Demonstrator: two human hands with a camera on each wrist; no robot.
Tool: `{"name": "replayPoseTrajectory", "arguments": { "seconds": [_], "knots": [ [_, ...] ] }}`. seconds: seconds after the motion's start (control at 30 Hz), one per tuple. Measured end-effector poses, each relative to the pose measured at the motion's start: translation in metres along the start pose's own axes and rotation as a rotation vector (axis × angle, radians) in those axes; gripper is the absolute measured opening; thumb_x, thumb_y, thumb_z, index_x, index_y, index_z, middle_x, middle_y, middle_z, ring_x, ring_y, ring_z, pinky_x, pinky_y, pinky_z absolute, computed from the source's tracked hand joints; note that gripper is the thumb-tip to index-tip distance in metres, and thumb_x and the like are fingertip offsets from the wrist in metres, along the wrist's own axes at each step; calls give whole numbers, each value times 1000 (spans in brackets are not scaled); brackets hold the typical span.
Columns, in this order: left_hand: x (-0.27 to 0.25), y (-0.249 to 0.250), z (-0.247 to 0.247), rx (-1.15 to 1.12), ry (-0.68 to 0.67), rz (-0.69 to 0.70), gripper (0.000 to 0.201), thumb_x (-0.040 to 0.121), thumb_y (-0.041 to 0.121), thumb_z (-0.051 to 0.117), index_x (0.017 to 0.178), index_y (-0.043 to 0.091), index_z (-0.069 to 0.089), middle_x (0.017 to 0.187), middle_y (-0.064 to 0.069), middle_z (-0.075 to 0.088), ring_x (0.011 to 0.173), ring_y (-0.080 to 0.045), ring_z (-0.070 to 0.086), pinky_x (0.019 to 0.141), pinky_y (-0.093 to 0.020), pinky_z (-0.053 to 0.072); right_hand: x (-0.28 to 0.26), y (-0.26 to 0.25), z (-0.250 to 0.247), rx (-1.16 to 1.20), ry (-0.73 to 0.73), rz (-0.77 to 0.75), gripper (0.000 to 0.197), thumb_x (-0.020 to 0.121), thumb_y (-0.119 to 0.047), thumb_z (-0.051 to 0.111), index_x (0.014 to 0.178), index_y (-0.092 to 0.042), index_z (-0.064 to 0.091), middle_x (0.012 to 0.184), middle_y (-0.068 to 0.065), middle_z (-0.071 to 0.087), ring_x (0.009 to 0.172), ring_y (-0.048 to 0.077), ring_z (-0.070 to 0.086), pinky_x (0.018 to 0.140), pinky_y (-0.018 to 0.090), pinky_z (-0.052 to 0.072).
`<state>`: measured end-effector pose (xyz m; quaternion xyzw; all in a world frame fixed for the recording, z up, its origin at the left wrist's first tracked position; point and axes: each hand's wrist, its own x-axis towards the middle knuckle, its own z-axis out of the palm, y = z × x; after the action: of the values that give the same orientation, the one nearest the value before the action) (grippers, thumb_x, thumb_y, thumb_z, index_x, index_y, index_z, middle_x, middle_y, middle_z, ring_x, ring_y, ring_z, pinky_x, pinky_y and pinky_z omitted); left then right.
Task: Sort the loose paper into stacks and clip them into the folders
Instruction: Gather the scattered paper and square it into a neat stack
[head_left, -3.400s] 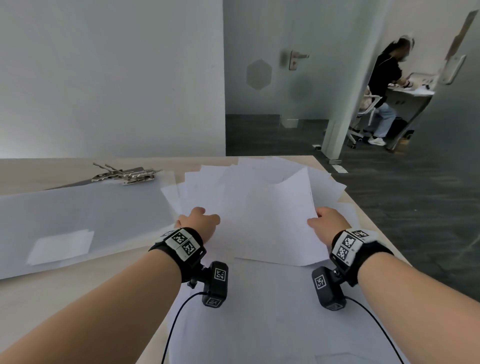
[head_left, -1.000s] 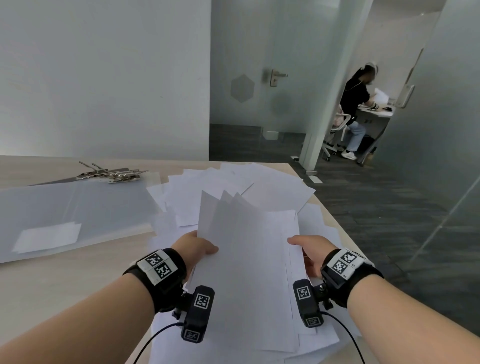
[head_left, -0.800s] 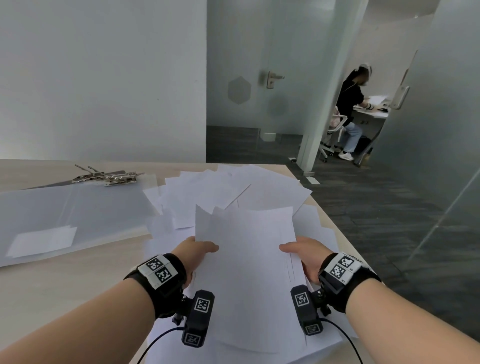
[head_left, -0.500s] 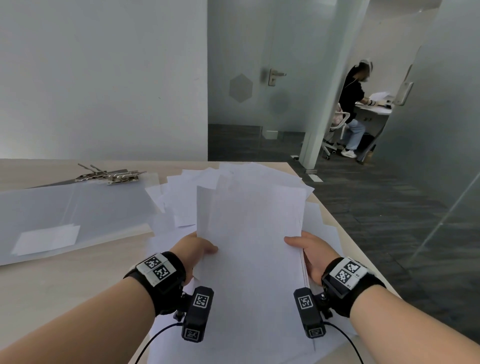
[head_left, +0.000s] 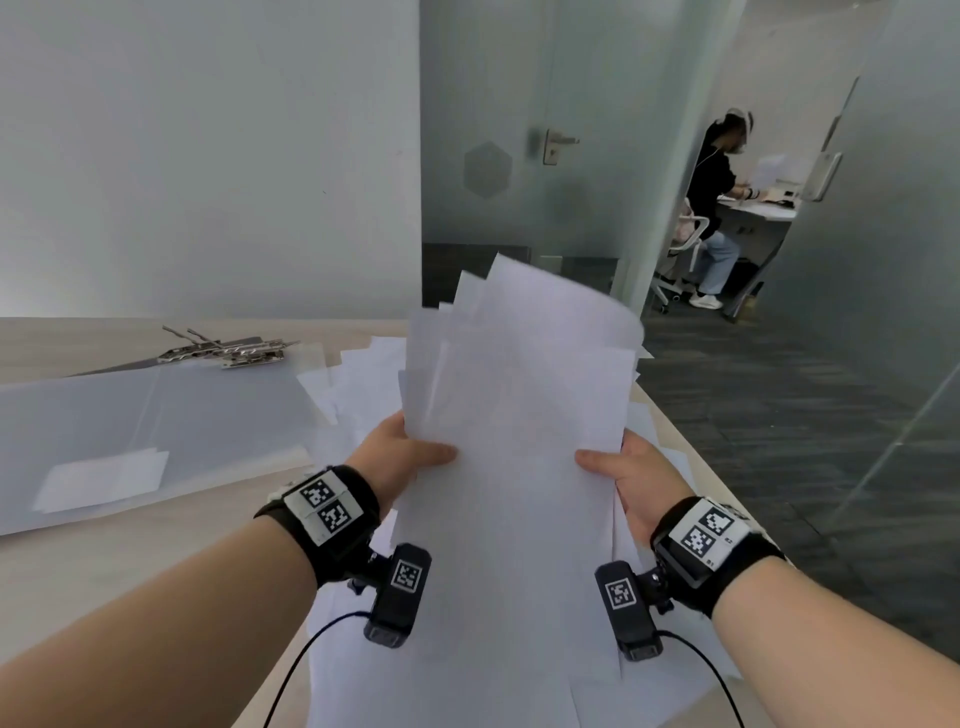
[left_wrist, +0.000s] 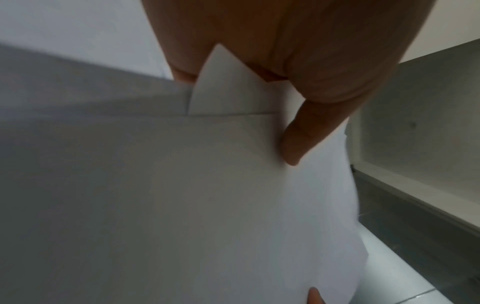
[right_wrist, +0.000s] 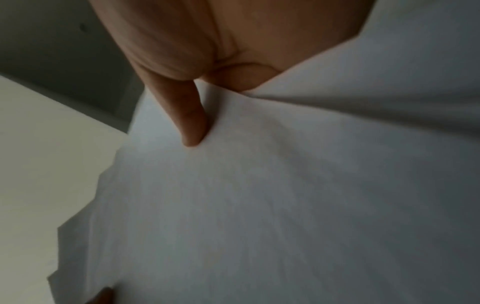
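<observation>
A sheaf of white paper sheets (head_left: 519, 415) stands lifted off the table, its top edges uneven and fanned. My left hand (head_left: 400, 457) grips its left edge with the thumb on the front. My right hand (head_left: 623, 473) grips the right edge the same way. In the left wrist view the thumb (left_wrist: 298, 139) presses on the sheets (left_wrist: 182, 205); in the right wrist view the thumb (right_wrist: 192, 123) pinches the paper (right_wrist: 285, 205). More loose sheets (head_left: 363, 374) lie on the table beneath. A translucent folder (head_left: 156, 415) lies to the left, with metal clips (head_left: 228, 351) at its far edge.
The wooden table (head_left: 78, 571) ends just right of my right hand, with dark carpet floor (head_left: 779, 441) beyond. A white wall (head_left: 208, 156) stands behind the table. A person (head_left: 717, 208) sits at a desk in the far room.
Both hands gathered scattered sheets from the table into one sheaf and raised it; since half a second ago its top has tilted higher, away from the table.
</observation>
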<state>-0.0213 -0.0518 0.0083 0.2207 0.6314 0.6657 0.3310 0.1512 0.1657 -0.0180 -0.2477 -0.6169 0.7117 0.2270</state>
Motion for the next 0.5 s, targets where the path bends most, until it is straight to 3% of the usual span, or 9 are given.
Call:
{"name": "replayPoseTrajectory", "arguments": {
  "seconds": [0.1, 0.2, 0.33, 0.4, 0.47, 0.5],
  "knots": [
    [11, 29, 4, 40, 34, 149, 36, 71, -3, 74, 104, 11, 69, 97, -7, 77, 91, -30, 73, 83, -46, 58, 6, -28, 7, 16, 48, -164, 34, 89, 7, 62, 117, -11, 66, 115, 13, 73, 110, 35, 68, 97, 48, 52],
    [17, 60, 10, 29, 63, 282, 33, 67, -2, 77, 96, 14, 71, 92, -4, 77, 85, -26, 74, 77, -40, 60, 10, -59, 11, 53, 73, -289, 35, 88, 8, 61, 118, -12, 64, 115, 11, 73, 109, 31, 69, 93, 44, 54],
    [24, 68, 15, -12, 80, 336, 30, 75, 1, 77, 104, 7, 71, 98, -9, 76, 89, -27, 74, 79, -38, 60, 7, -76, 11, 95, 78, -332, 33, 89, 5, 63, 117, -11, 65, 117, 12, 72, 110, 31, 68, 94, 43, 54],
    [26, 53, 14, -2, 74, 293, 32, 74, 7, 80, 105, 11, 71, 101, -7, 77, 93, -26, 73, 82, -38, 58, 1, -67, 9, 34, 81, -293, 28, 83, -13, 76, 111, -15, 71, 114, 9, 74, 109, 28, 69, 99, 44, 51],
    [26, 31, 14, 31, 75, 236, 29, 75, 10, 81, 102, 15, 72, 99, -3, 77, 92, -22, 74, 86, -38, 57, -6, -52, 5, -95, 120, -241, 44, 68, -36, 89, 104, -16, 75, 109, 5, 76, 106, 24, 71, 104, 46, 48],
    [26, 20, 14, 45, 76, 214, 27, 76, 11, 80, 101, 16, 72, 98, -1, 77, 91, -20, 74, 87, -38, 57, -8, -46, 4, -121, 117, -220, 41, 69, -36, 89, 101, -15, 76, 106, 2, 77, 102, 21, 72, 103, 45, 49]
  ]
}}
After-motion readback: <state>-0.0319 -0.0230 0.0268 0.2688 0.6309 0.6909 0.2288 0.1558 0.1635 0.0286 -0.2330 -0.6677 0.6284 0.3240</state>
